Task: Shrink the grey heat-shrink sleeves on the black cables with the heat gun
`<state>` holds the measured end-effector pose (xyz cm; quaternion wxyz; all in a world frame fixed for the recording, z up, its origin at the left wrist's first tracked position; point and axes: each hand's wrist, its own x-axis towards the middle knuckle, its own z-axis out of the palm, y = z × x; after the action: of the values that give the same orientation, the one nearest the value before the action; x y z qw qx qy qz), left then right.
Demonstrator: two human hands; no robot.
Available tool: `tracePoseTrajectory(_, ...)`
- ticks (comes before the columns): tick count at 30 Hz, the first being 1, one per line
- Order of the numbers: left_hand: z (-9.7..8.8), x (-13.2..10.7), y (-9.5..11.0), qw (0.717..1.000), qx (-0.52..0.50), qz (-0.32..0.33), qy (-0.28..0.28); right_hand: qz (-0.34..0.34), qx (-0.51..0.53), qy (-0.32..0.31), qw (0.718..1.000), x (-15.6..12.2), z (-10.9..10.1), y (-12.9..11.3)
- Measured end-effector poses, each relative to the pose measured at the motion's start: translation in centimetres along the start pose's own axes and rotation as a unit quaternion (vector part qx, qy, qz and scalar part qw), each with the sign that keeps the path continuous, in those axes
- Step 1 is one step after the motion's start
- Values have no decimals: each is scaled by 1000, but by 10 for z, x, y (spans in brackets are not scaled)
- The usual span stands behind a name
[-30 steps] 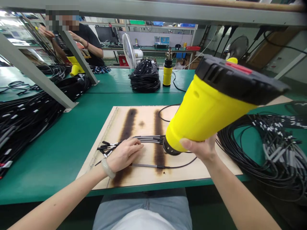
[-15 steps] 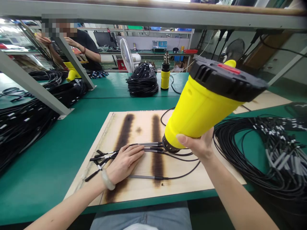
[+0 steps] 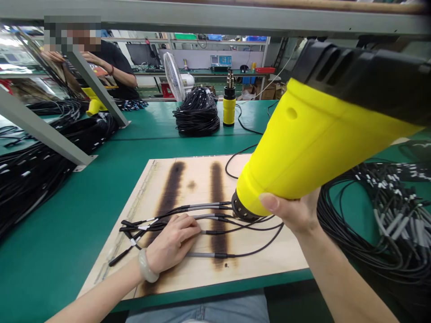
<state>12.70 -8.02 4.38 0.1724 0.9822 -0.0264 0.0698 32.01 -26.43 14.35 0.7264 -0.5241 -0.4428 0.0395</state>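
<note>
Heat gun [image 3: 323, 134] lowered nearer the cables [image 3: 215, 218], tightly gripped by the right hand [image 3: 292, 211]; cables held still on the board [image 3: 266, 264] under the flat, open left hand [image 3: 171, 244].

Yellow heat gun [image 3: 313, 134], in the right hand [image 3: 289, 213]: now nearer the camera, its black rear end running past the frame's right edge. Sheathed cable leads [image 3: 202, 207]: fanned wider apart under the left hand [image 3: 171, 242], their tips spreading further across the scorched wooden board [image 3: 191, 179].

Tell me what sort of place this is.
Probably a cable assembly workshop: long green workbenches hold coiled bundles of black sleeved cable, and the right hand grips a yellow hot-air gun over a scorched wooden board.
</note>
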Motion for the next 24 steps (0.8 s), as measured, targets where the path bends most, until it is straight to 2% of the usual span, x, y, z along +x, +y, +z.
tracePoseTrajectory(2, -3, 0, 2, 1000, 3, -8, -4, -2, 9, -11, 1000, 0, -2, 1)
tracePoseTrajectory(10, -6, 2, -5, 997, 31, -33, 60, -17, 13, -9, 1000, -2, 1, 7)
tracePoseTrajectory(14, -11, 2, -7, 993, 26, -29, 116, 11, 21, -24, 999, -2, 8, 7)
tracePoseTrajectory(18, -24, 0, -5, 982, 23, -29, 183, 43, 32, -53, 997, -1, 16, 6)
tracePoseTrajectory(24, -51, -3, 8, 962, 99, -36, 252, 13, 33, -74, 997, -2, 21, 3)
